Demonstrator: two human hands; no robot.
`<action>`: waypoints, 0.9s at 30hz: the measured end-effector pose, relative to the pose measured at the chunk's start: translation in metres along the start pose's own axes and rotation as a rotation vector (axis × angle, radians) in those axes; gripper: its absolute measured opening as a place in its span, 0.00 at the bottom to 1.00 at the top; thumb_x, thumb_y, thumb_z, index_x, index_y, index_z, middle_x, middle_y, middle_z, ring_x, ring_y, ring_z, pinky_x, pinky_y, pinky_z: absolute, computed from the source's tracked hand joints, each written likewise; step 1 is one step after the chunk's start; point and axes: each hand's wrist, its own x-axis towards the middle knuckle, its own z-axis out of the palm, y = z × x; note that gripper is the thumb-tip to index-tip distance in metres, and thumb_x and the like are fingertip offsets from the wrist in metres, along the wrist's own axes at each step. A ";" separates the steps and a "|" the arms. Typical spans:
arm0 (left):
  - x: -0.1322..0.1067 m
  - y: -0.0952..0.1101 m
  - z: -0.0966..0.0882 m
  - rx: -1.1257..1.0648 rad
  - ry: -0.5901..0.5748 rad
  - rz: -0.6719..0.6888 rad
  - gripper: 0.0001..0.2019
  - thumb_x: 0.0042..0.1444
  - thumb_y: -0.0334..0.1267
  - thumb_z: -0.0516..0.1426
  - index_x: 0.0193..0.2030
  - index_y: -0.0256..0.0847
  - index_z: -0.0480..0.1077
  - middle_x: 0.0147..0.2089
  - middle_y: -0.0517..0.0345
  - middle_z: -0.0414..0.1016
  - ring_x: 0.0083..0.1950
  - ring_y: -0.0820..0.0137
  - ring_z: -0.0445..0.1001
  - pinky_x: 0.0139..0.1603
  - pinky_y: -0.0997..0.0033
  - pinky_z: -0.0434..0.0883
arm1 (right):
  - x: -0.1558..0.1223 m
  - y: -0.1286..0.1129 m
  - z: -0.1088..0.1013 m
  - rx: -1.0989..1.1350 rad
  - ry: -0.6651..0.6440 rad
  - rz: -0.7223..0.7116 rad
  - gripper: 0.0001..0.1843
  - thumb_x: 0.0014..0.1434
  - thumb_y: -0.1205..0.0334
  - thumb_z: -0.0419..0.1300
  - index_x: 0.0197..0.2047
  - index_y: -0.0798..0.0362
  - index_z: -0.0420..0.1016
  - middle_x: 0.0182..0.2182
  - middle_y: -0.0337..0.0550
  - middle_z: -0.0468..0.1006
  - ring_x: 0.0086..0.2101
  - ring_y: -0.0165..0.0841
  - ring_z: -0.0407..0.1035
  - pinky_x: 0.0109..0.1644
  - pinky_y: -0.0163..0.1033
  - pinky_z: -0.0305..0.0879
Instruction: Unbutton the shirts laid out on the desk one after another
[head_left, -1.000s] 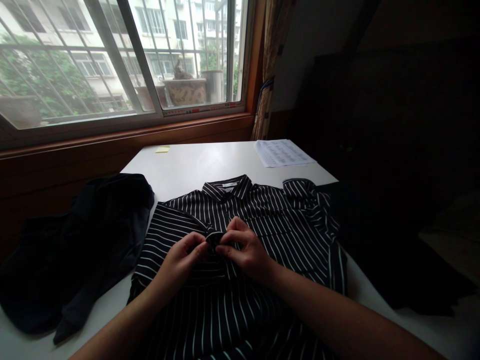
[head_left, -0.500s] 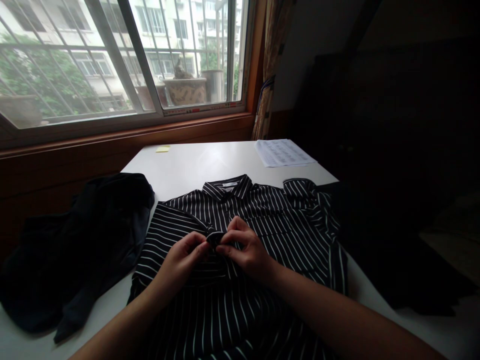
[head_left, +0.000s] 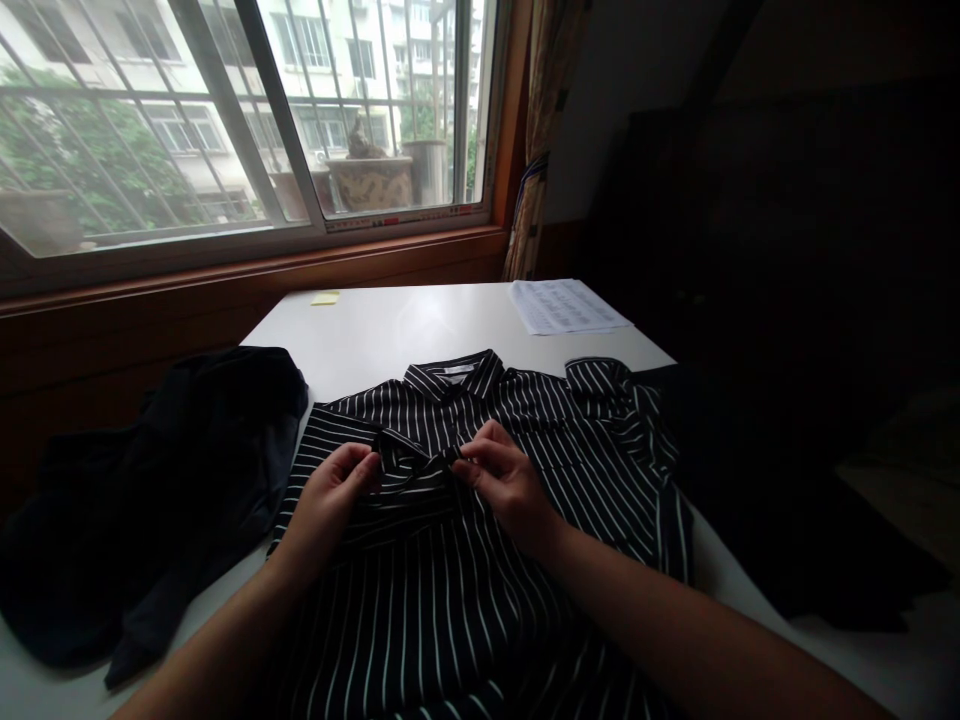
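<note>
A black shirt with thin white stripes [head_left: 570, 450] lies spread on a white table [head_left: 390, 330], collar toward the window. My left hand [head_left: 330, 495] pinches the left edge of the shirt's front opening just below the collar. My right hand [head_left: 506, 480] pinches the opposite edge. The two hands are a little apart, with a strip of fabric pulled taut between them. Both forearms rest over the lower part of the shirt.
A heap of dark clothing [head_left: 150, 490] lies at the table's left edge. A printed sheet of paper [head_left: 562, 305] and a small yellow note [head_left: 325, 297] sit at the far side. Behind is a wooden sill and window [head_left: 225, 120]; the right is dark.
My hands were pinched together at one point on the shirt's front. They have now moved apart, the left going left, and the front edges are pulled open between them.
</note>
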 end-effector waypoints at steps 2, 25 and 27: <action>0.000 -0.002 -0.002 -0.031 0.021 -0.014 0.16 0.59 0.51 0.61 0.40 0.39 0.71 0.29 0.60 0.70 0.30 0.71 0.66 0.31 0.75 0.64 | 0.000 0.001 -0.001 -0.007 0.019 0.013 0.05 0.61 0.58 0.64 0.34 0.49 0.74 0.34 0.38 0.62 0.34 0.31 0.61 0.39 0.39 0.63; -0.003 -0.004 0.005 -0.222 0.109 0.024 0.15 0.59 0.50 0.61 0.39 0.38 0.71 0.29 0.60 0.70 0.31 0.72 0.68 0.34 0.75 0.66 | 0.000 0.002 0.002 -0.098 -0.043 -0.049 0.07 0.65 0.57 0.58 0.36 0.49 0.71 0.35 0.38 0.65 0.35 0.31 0.64 0.43 0.40 0.65; -0.003 -0.005 0.006 -0.230 0.110 0.023 0.16 0.58 0.50 0.62 0.39 0.38 0.71 0.29 0.60 0.71 0.31 0.72 0.69 0.35 0.75 0.67 | 0.000 0.002 0.003 -0.109 -0.058 -0.065 0.05 0.65 0.58 0.59 0.37 0.48 0.72 0.37 0.39 0.67 0.37 0.32 0.65 0.44 0.41 0.65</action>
